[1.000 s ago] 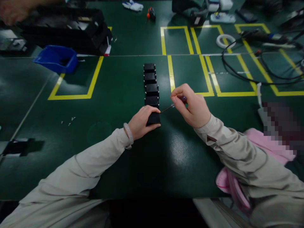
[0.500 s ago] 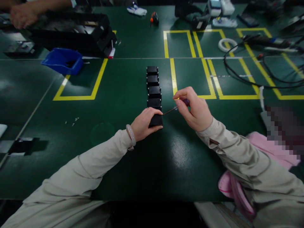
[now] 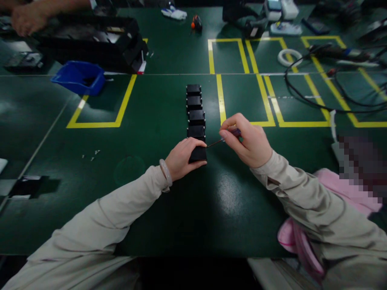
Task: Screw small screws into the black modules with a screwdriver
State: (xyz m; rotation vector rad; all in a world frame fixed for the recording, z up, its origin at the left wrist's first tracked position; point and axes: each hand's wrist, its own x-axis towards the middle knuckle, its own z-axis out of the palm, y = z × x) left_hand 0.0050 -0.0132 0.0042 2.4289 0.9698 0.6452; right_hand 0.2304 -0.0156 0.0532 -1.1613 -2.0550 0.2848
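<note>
Several black blocks (image 3: pixel 196 117) with small silver screws along their sides stand in a row on the green table. My left hand (image 3: pixel 183 158) grips the nearest black block (image 3: pixel 198 154), thumb on the near side and fingers over the far side. Between the fingertips of my right hand (image 3: pixel 246 139) is a screwdriver (image 3: pixel 215 142), its purple handle partly hidden by the fingers. The thin shaft slants down to the left, and its tip meets the right side of the held block. Left of my left hand lie several small loose screws (image 3: pixel 96 152).
A blue scoop-shaped bin (image 3: pixel 79 76) sits at the left by a black crate (image 3: pixel 90 52), where another person's hand (image 3: pixel 28 20) rests. Black cables (image 3: pixel 290 86) and a white ring (image 3: pixel 289 57) lie at the right. Pink cloth (image 3: pixel 347 189) is beside my right sleeve.
The fingers of my right hand have shifted slightly around the screwdriver handle, showing more of it. My left hand and the block stay in place.
</note>
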